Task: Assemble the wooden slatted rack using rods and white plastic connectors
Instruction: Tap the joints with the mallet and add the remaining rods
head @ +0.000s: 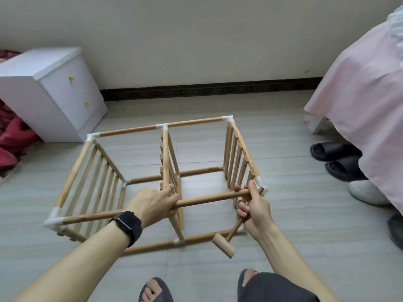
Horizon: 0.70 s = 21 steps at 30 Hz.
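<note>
Head view: left hand [152,203] curls fingers [172,191] round rod [209,199]; right hand [255,211] grips rod, mallet [224,245].

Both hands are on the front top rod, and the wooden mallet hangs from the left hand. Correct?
Not quite. The head view shows the wooden mallet hanging from the right hand, not the left hand. Both hands are on the front top rod.

Hidden and cropped
The left hand [152,203] hid where the rod [209,198] met the middle panel [165,153]; a red blanket [13,138] at 9 o'clock and a dark shoe [395,232] at 4 o'clock were cropped.
</note>
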{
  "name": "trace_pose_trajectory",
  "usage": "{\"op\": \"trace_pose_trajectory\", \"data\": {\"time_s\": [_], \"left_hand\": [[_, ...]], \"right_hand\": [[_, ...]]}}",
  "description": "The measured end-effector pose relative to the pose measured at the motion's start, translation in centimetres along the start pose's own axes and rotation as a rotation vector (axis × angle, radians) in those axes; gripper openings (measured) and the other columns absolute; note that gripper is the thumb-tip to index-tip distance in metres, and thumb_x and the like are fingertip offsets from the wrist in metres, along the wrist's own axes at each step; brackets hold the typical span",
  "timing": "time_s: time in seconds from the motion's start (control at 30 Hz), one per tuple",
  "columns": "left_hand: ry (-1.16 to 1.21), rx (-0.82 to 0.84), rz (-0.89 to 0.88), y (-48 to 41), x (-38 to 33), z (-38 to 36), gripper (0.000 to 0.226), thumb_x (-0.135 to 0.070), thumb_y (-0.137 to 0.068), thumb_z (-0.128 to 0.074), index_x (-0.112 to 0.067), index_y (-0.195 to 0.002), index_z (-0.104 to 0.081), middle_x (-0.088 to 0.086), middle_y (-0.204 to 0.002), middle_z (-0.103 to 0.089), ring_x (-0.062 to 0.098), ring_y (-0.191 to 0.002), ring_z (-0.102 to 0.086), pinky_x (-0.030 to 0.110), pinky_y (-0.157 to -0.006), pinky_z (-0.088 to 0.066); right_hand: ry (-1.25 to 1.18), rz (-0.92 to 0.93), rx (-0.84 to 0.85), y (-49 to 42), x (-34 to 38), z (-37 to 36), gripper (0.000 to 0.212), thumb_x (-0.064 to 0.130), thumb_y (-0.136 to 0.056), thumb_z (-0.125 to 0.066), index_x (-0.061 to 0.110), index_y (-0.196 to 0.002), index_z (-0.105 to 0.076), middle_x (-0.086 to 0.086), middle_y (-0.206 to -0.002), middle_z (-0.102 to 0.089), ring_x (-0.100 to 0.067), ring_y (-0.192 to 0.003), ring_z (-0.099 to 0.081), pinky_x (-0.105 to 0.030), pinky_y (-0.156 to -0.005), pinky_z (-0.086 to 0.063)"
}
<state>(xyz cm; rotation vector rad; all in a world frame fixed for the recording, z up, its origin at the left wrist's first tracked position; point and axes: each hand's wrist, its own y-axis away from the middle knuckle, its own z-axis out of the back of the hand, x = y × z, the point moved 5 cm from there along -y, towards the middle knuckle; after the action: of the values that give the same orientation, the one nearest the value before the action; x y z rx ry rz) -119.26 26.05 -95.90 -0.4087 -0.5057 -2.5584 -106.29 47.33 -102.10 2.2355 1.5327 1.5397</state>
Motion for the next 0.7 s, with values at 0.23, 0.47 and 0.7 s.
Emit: {"op": "trace_pose_trajectory", "data": {"time_s": [0.23,0.47,0.7], "left_hand": [[-0.052,-0.004,0.096,-0.3,-0.5,1.3,0.034,-0.047,-0.102,-0.04,-0.027,-0.125,-0.056,-0.003,-0.13,-0.053,0.022,-0.111,-0.056,0.035,-0.084,-0.044],[-0.075,-0.098,0.08,-3.9,-6.5,6.3,0.03,-0.042,-0.1,-0.043,-0.024,-0.107,-0.066,0.0,-0.11,-0.066,0.024,-0.109,-0.052,0.045,-0.098,-0.03],[0.672,-0.12,0.191,-8.8,-11.7,6.2,0.059,-0.06,-0.103,-0.012,-0.027,-0.094,-0.06,-0.002,-0.087,-0.068,0.024,-0.076,-0.059,0.036,-0.065,-0.04]], "right_hand": [[0.226,0.013,0.016,0.8,0.2,0.6,0.043,0.051,-0.105,-0.043,0.011,-0.101,-0.057,-0.015,-0.104,-0.077,-0.011,-0.048,-0.043,-0.024,-0.045,-0.04],[0.757,0.187,-0.164,5.8,4.8,7.4,0.078,0.079,-0.09,-0.021,0.021,-0.097,-0.073,0.002,-0.089,-0.07,-0.012,-0.083,-0.065,-0.033,-0.074,-0.053],[0.238,0.197,-0.144,10.4,8.5,14.1,0.048,0.032,-0.103,-0.048,-0.009,-0.104,-0.072,-0.016,-0.067,-0.061,-0.016,-0.049,-0.048,-0.025,-0.045,-0.045]]}}
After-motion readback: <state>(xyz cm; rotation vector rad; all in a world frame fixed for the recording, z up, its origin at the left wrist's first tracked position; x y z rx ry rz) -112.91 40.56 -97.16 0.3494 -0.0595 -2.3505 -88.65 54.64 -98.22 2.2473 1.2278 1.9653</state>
